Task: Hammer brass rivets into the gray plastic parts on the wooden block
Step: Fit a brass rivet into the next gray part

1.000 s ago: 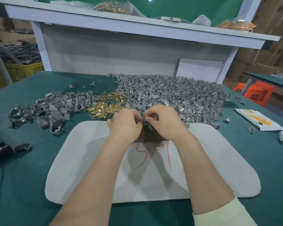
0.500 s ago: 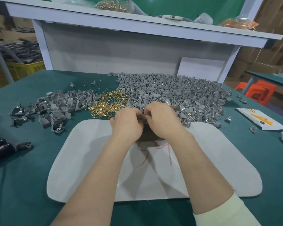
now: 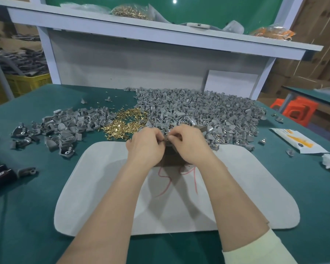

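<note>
A: Head view, looking down. Where to find the dark brown wooden block?

B: On the far edge of the white rounded felt mat, mostly hidden under both hands.

A: And about the fingers?

B: Curled narrow on left hand and right hand, tips meeting above the block, pinching together a small gray plastic part. Impossible to tell about any rivet inside it.

A: Where to see the stock?

B: Behind the hands, on the dark green table cover. Big heap of gray plastic pieces, reaching the block's far side. Loose pile of small brass rivets just left of this heap. Smaller gray heap further left, beside the rivets.
</note>
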`<action>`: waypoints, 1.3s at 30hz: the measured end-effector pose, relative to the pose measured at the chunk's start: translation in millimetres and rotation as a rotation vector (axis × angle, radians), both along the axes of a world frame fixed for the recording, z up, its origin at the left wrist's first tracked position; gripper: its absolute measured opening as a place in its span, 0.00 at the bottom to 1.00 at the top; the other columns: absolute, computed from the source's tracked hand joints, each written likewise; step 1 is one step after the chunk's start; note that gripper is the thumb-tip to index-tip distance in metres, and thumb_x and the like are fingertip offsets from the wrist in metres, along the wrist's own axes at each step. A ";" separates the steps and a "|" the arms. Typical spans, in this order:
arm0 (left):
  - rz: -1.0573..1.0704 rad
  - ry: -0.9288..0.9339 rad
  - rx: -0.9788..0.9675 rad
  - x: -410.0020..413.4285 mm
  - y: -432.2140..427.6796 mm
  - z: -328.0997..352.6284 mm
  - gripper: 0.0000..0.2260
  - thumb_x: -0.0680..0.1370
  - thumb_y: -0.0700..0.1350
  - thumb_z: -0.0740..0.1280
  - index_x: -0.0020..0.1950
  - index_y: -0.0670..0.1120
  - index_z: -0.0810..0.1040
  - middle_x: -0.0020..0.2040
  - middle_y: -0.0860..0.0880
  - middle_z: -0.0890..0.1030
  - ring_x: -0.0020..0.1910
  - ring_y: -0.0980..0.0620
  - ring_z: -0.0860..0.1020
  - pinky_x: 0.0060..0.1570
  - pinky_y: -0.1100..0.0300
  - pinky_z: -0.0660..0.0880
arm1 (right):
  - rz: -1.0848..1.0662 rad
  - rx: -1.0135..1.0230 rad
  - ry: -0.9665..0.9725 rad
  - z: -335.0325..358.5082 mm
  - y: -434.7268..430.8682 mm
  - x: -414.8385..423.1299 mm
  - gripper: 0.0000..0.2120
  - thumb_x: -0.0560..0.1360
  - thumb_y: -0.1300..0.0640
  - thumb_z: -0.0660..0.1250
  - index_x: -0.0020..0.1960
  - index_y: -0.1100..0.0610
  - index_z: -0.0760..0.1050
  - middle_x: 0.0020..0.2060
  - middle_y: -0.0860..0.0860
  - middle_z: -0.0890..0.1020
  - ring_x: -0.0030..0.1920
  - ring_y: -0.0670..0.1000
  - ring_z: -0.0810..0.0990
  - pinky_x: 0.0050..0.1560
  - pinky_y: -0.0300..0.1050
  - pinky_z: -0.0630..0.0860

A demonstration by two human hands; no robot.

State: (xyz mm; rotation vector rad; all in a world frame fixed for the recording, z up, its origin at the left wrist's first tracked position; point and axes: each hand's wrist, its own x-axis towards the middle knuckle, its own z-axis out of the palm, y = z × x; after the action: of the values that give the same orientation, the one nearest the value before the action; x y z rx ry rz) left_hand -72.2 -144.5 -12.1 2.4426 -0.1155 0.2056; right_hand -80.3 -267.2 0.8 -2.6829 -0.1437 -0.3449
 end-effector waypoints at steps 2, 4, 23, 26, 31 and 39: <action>0.004 -0.007 -0.005 0.3 -0.7 0.7 0.06 0.77 0.47 0.67 0.40 0.56 0.73 0.52 0.53 0.81 0.58 0.47 0.76 0.58 0.52 0.69 | -0.013 0.115 0.006 1.6 -6.9 0.4 0.09 0.78 0.57 0.62 0.50 0.53 0.82 0.48 0.51 0.83 0.51 0.53 0.79 0.55 0.47 0.74; 0.010 -0.008 -0.008 0.8 -0.5 0.3 0.06 0.77 0.48 0.67 0.41 0.56 0.74 0.52 0.53 0.81 0.58 0.47 0.76 0.58 0.52 0.69 | -0.013 0.181 0.021 1.4 -10.4 1.8 0.09 0.78 0.58 0.63 0.52 0.53 0.82 0.49 0.51 0.84 0.51 0.51 0.80 0.58 0.46 0.74; 0.019 -0.040 0.005 1.5 -0.4 -1.6 0.03 0.76 0.48 0.67 0.47 0.54 0.79 0.53 0.51 0.80 0.58 0.45 0.75 0.57 0.53 0.70 | -0.045 0.136 -0.048 -4.0 -1.0 4.4 0.03 0.75 0.58 0.66 0.46 0.54 0.78 0.44 0.50 0.82 0.48 0.52 0.79 0.53 0.48 0.75; 0.023 -0.038 0.008 0.3 -1.2 -1.8 0.02 0.76 0.48 0.67 0.47 0.54 0.79 0.53 0.51 0.80 0.58 0.45 0.75 0.56 0.53 0.69 | -0.082 0.322 -0.091 -1.8 -3.9 4.8 0.04 0.75 0.60 0.66 0.43 0.53 0.76 0.40 0.48 0.80 0.45 0.50 0.78 0.54 0.47 0.75; -0.004 -0.042 -0.108 -1.4 -0.2 1.5 0.10 0.75 0.47 0.67 0.56 0.55 0.79 0.54 0.54 0.81 0.59 0.48 0.76 0.61 0.50 0.69 | -0.027 0.480 -0.098 2.9 -7.0 1.4 0.06 0.74 0.65 0.68 0.43 0.55 0.78 0.42 0.52 0.82 0.46 0.51 0.79 0.56 0.46 0.75; -0.081 -0.207 -0.241 -4.5 -4.0 6.1 0.05 0.77 0.42 0.66 0.48 0.49 0.81 0.49 0.50 0.80 0.49 0.46 0.78 0.56 0.49 0.73 | 0.034 0.609 -0.079 7.1 -2.3 -2.1 0.07 0.74 0.66 0.67 0.50 0.57 0.74 0.44 0.56 0.80 0.45 0.51 0.78 0.51 0.42 0.75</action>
State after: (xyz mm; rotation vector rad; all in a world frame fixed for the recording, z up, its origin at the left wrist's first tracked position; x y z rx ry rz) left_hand -76.7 -148.5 -6.0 2.1675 -0.2648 0.4122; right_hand -82.4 -269.5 7.9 -2.0654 -0.0893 -0.4068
